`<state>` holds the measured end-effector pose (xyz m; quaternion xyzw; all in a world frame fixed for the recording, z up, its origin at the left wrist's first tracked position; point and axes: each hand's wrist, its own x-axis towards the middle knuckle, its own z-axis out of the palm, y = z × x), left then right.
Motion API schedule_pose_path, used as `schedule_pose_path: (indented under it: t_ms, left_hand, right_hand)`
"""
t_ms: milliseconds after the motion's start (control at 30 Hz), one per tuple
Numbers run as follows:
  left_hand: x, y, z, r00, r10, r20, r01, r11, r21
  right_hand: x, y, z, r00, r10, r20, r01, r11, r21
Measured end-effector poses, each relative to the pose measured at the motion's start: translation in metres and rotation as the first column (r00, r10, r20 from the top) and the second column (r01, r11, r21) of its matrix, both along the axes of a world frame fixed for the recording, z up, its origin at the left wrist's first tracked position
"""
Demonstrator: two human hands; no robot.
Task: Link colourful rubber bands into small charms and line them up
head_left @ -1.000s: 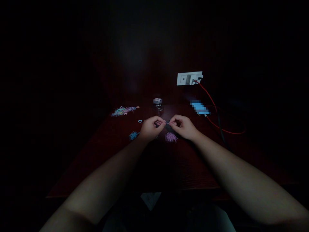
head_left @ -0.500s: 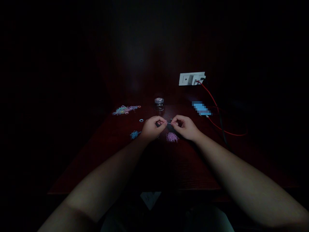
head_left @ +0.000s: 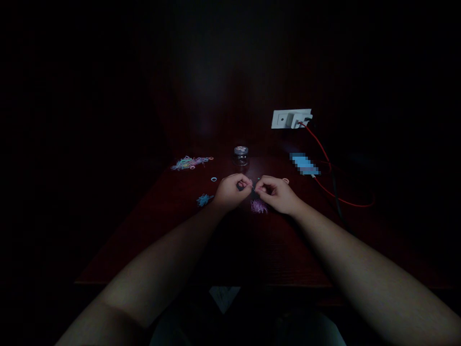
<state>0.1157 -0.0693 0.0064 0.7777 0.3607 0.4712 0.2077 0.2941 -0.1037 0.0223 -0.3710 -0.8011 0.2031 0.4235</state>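
Observation:
My left hand (head_left: 232, 192) and my right hand (head_left: 276, 194) meet above the middle of a dark red table, each closed in a pinch. A thin, light-coloured rubber band (head_left: 253, 188) runs across the small gap between the fingertips; most of it is hidden. Just below the fingers lies a pile of purple rubber bands (head_left: 259, 206). Left of my left wrist is a pile of blue rubber bands (head_left: 204, 200), with a single blue band (head_left: 213, 179) farther back. An orange-pink band (head_left: 285, 180) shows behind my right hand.
A clear jar with a lid (head_left: 241, 154) stands behind my hands. Mixed rubber bands (head_left: 189, 163) lie at the back left. On the right are a pixelated blue device (head_left: 304, 164), a red cable (head_left: 356, 205) and a wall socket with a charger (head_left: 291, 118). The room is dark.
The band between my fingertips was stretched nearly level and now slants, looking slacker. My hands stay close together. The view has shifted a little, and the orange-pink band behind my right hand now shows.

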Motion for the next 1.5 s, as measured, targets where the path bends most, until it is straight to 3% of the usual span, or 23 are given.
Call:
schedule_pose_path:
  t_ms: [433,767,1500]
  left_hand:
    - [0.001,0.003,-0.004,0.999,0.043,0.017,-0.042,0.998,-0.039]
    - [0.0,-0.008,0.006,0.991,-0.086,-0.106,0.095,0.992,0.079]
    - [0.0,-0.007,0.003,0.988,-0.135,-0.077,0.141,0.987,0.074]
  right_hand:
    - [0.002,0.0,-0.005,0.989,0.151,0.001,-0.149,0.98,-0.134]
    - [0.003,0.0,-0.003,0.999,-0.019,-0.029,0.019,1.0,-0.01]
    - [0.007,0.008,-0.009,0.993,-0.071,-0.093,0.07,0.997,-0.021]
